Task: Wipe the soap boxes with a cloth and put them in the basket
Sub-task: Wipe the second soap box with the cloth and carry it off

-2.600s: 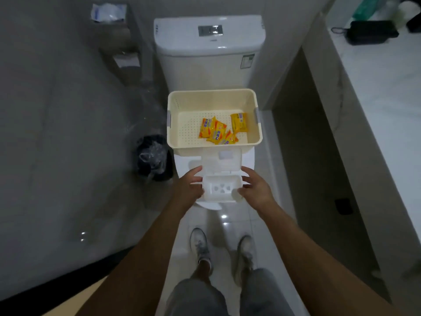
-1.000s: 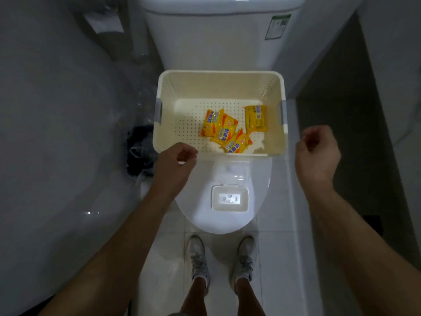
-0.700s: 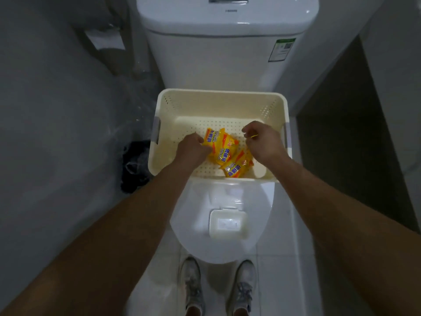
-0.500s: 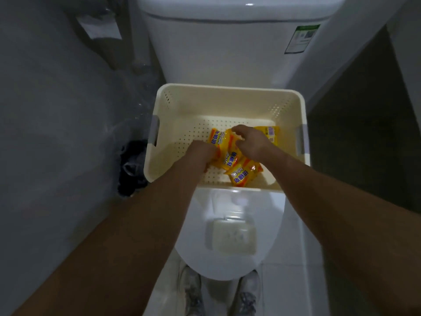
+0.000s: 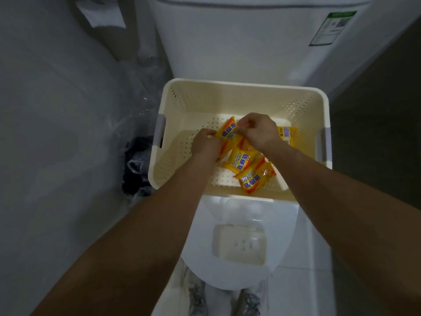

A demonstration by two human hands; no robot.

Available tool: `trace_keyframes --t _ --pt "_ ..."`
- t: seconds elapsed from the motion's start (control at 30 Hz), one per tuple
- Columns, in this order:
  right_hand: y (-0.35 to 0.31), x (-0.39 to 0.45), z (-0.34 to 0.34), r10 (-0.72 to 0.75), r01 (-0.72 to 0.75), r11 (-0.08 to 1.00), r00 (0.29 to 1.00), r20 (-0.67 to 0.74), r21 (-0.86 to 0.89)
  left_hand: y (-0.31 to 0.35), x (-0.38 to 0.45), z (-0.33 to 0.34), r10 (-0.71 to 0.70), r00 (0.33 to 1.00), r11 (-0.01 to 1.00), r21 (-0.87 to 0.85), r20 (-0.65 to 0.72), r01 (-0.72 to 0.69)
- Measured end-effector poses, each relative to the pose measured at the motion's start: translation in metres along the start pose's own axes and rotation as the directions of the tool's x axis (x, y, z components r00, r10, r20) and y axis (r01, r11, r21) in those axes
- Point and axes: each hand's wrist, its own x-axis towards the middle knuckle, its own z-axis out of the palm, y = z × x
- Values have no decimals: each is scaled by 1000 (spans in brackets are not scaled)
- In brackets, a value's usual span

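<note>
— While both hands are down inside the cream basket (image 5: 303,96), what are they gripping?
— The same yellow soap packet (image 5: 227,131): the left hand (image 5: 206,144) pinches its near end, the right hand (image 5: 256,130) pinches the far top edge, probably to tear it open or lift it.
— And the others?
— Two packets (image 5: 241,159) lie just below the hands, toward the person; another (image 5: 286,134) pokes out beyond the right wrist, mostly hidden.
— The soap box?
— Well nearer the person than the hands, the white soap box (image 5: 239,245) sits on the toilet lid (image 5: 284,224), outside the basket. I can't see a cloth anywhere, and the fingertips are too blurred to read.
</note>
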Motion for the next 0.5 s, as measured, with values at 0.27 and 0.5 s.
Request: trace_keyframes --t 0.27,0.5 --pt "-29 -63 -53 167 -282 790 954 251 545 21 -53 -29 306 939 951 -98 160 -293" --pt "-30 -144 -101 70 -150 788 986 154 598 18 -123 -44 244 924 935 -323 294 -144"
